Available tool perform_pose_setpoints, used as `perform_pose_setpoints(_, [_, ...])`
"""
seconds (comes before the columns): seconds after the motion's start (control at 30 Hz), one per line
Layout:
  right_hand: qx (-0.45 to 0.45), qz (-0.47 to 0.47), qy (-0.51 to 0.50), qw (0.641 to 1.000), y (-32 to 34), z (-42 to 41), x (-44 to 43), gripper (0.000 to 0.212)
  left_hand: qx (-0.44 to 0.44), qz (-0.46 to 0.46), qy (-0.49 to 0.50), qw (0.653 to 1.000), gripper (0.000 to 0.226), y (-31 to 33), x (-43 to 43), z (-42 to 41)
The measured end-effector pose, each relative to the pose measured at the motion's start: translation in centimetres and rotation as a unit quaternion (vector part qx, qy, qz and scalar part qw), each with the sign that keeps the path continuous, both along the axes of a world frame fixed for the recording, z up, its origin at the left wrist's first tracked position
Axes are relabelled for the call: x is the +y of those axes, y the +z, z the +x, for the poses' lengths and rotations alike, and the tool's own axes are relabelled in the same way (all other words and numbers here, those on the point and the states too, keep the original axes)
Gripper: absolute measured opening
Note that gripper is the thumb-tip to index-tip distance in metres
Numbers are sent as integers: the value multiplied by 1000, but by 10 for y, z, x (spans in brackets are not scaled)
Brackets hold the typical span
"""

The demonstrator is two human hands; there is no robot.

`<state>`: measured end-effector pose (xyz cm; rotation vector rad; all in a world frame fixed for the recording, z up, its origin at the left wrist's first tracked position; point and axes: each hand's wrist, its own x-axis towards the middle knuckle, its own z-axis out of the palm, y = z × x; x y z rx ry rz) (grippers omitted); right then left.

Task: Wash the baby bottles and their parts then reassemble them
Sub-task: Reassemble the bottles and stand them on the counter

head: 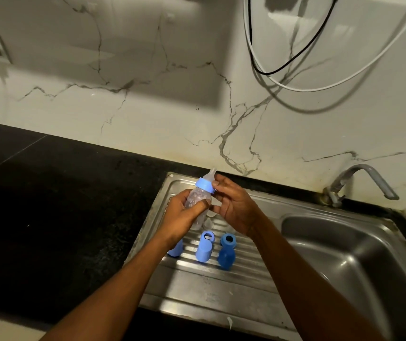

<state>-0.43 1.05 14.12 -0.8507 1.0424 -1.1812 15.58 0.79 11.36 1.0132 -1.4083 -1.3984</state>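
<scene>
Forearms reach in over the drainboard (pixel 221 286). L hand (pixel 184 212) wraps the clear bottle (pixel 198 196) round its body, tilted above the board. R hand (pixel 233 205) pinches the blue collar (pixel 204 185) w/ thumb & fingertips, teat (pixel 211 174) on top. Prob. light, stiff plastic, slick if wet: grip body, twist at collar, not the soft teat.
</scene>
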Motion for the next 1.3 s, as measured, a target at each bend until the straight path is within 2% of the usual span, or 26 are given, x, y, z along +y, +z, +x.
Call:
perform_pose_setpoints(0.07, [63,-6,-10,998,-2,-1,-1,48,5,1,-5,1000,21,0,1,0])
perform_pose_setpoints(0.13, [105,-7,-19,994,-4,1,-1,63,10,-1,-13,1000,20,1,2,-1])
perform_pose_setpoints(0.2, [70,4,-11,997,-3,2,1,67,12,-3,-15,1000,19,0,4,-3])
perform_pose_setpoints(0.27, [27,4,-2,1000,-2,-1,2,46,11,-4,-13,1000,19,0,4,-4])
perform_pose_setpoints(0.33, [37,-3,0,999,-4,-3,1,37,8,-5,-17,1000,19,0,4,-4])
perform_pose_setpoints(0.4, [65,-11,-12,998,-6,-2,1,50,6,-9,-25,1000,20,0,4,-5])
perform_pose_setpoints(0.47, [53,-2,-10,999,-5,0,3,63,10,-6,-28,1000,20,1,6,-6])
perform_pose_setpoints(0.57, [13,1,13,1000,-5,-5,4,39,11,0,-22,1000,20,0,5,-6])
perform_pose_setpoints(0.6, [23,1,6,1000,-6,-5,3,39,11,0,-24,1000,20,0,6,-6])
perform_pose_setpoints(0.7, [56,-5,-14,998,-8,-4,3,68,7,0,-32,999,20,-2,6,-7])
perform_pose_setpoints(0.73, [37,-1,-12,999,-8,-3,3,71,8,3,-31,999,20,-1,6,-7])
perform_pose_setpoints(0.83, [14,7,-3,1000,-7,-4,1,55,12,5,-25,1000,19,-2,5,-9])
perform_pose_setpoints(0.93, [74,-5,-31,997,-11,-1,-2,62,4,2,-28,1000,19,-4,4,-9])
perform_pose_setpoints(1.0, [50,6,-22,998,-12,0,-2,66,2,8,-30,1000,21,-5,3,-9])
perform_pose_setpoints(1.07, [40,15,0,999,-14,-2,-2,53,2,13,-28,1000,21,-6,3,-8])
perform_pose_setpoints(1.13, [76,1,-10,997,-16,0,-2,41,0,14,-29,999,21,-8,3,-7])
perform_pose_setpoints(1.23, [57,3,-23,998,-18,1,-2,55,0,17,-34,999,23,-10,2,-6])
perform_pose_setpoints(1.3, [42,15,0,999,-18,1,-2,51,3,21,-34,999,23,-10,2,-5])
